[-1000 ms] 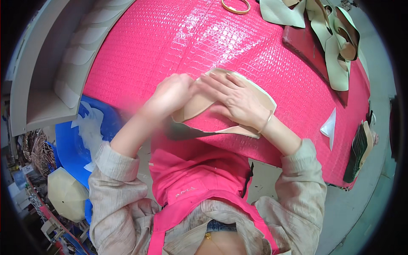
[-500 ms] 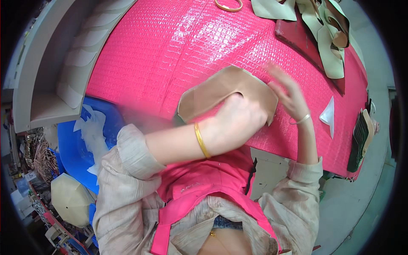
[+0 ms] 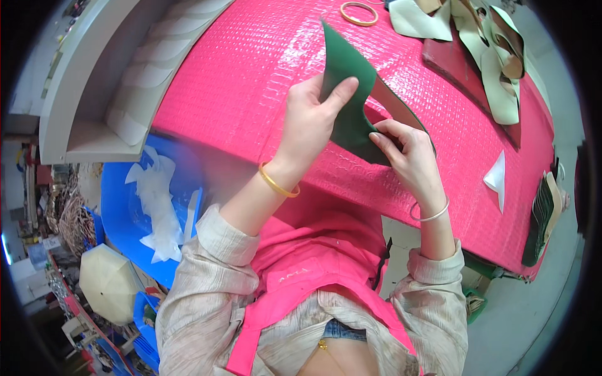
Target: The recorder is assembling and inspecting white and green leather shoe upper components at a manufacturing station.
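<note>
While your left grip (image 3: 308, 116) and right grip (image 3: 411, 153) both pinch the curved, green, brown-backed leather-like sheet (image 3: 352, 120) over the near part of the shiny pink textured surface (image 3: 238, 88), press lightly so its bend stays uncreased.

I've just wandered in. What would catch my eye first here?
Probably the shiny pink tabletop, spread across the middle of the view. Over it, the left fingers and right fingers hold a curved dark green piece. Off to the left, a bright blue bin holds crumpled white material.
</note>
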